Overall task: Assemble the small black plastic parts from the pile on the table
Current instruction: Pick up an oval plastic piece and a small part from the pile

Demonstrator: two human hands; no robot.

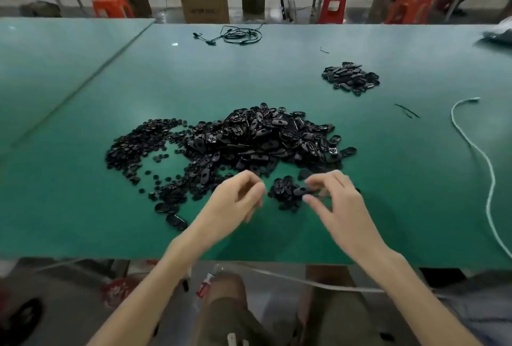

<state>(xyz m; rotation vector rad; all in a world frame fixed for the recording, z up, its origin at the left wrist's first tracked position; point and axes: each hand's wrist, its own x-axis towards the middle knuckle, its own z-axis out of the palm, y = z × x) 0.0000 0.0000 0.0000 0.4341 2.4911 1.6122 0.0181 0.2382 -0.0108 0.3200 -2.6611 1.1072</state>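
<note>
A big pile of small black plastic parts [249,137] spreads over the middle of the green table [388,193], oval shells to the right and small round pieces to the left. Just in front of it, my right hand [338,201] pinches a black oval part [302,191] between thumb and fingertips. A small cluster of black parts [282,193] lies under that part. My left hand [238,201] hovers beside it with fingers curled; whether it holds a piece cannot be seen.
A second, smaller heap of black oval parts [350,78] sits at the back right. A coiled black cable [238,35] lies at the far edge, a white cord [476,157] runs along the right side. Red stools and cardboard boxes stand beyond the table.
</note>
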